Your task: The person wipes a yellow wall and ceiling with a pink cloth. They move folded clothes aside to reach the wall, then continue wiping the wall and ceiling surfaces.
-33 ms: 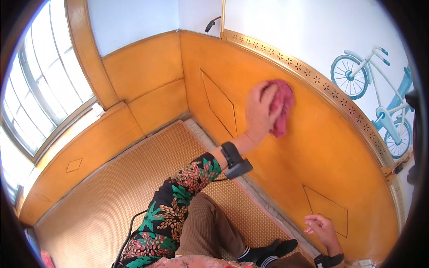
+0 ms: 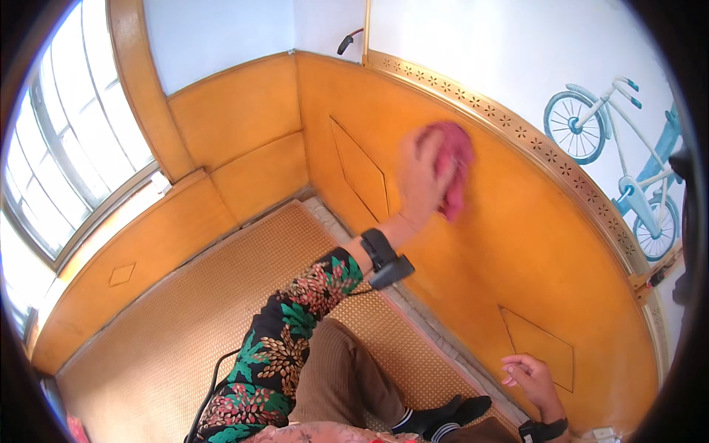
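My left hand [image 2: 424, 177] presses a dark pink cloth [image 2: 458, 148] against the orange wall panel [image 2: 509, 229], below the perforated gold trim. Its fingers lie spread over the bunched cloth, and a lower end of it hangs past the fingertips. A black strap with a small device [image 2: 388, 258] circles that wrist, beneath a floral black sleeve [image 2: 288, 332]. At the lower right, my right hand [image 2: 532, 378] is beside the panel's lower diamond outline, with its fingers loosely bent and apart. Nothing shows in it; whether it touches the panel I cannot tell.
A woven mat [image 2: 185, 310] covers the raised surface where I sit, my legs [image 2: 347, 369] folded at its right edge. On the left stands a bright barred window [image 2: 66, 133]. Above the trim [image 2: 509, 111] a blue bicycle [image 2: 628, 162] decorates the white wall. A black cable [image 2: 218, 369] runs beside my left sleeve.
My left hand and the cloth have slid a little left and upward along the panel. My right hand stays where it was.
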{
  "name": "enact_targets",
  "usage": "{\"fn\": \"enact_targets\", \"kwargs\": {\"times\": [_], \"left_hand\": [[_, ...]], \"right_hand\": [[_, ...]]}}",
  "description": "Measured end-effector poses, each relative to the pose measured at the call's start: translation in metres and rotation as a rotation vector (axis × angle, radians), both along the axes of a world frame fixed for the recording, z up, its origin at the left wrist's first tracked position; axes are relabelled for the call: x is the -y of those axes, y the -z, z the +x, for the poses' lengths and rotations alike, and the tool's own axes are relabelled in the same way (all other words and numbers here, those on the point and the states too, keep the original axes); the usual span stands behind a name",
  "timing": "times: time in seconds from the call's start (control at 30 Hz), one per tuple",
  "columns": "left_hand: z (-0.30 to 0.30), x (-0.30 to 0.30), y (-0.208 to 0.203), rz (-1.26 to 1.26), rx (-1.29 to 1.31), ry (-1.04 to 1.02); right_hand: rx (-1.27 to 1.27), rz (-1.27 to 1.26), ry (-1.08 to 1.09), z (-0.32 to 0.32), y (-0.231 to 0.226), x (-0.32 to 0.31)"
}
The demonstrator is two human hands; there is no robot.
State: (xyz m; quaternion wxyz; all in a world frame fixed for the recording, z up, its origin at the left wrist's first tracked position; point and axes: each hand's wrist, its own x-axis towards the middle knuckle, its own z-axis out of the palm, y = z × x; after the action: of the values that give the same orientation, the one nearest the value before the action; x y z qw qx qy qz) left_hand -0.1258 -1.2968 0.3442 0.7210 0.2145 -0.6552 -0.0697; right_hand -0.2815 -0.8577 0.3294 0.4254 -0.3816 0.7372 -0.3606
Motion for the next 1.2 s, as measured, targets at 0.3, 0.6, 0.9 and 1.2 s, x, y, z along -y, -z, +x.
{"fn": "enact_targets", "kwargs": {"times": [0.3,0.6,0.9,1.2], "left_hand": [[0.026,0.095,-0.074,0.556,-0.296,-0.237],[-0.023,-0.063,-0.008,-0.003,-0.012,0.11],[0.056,0.169,-0.016,0.548,-0.259,-0.26],[0.013,0.012,0.066,0.184,0.078,-0.022]], "right_hand": [[-0.001,0.018,0.031,-0.003,-0.002,-0.006],[-0.012,0.086,-0.048,0.012,0.001,0.015],[-0.035,0.043,-0.003,0.003,0.0,-0.001],[-0.058,0.163,-0.02,0.0,0.003,0.02]]}}
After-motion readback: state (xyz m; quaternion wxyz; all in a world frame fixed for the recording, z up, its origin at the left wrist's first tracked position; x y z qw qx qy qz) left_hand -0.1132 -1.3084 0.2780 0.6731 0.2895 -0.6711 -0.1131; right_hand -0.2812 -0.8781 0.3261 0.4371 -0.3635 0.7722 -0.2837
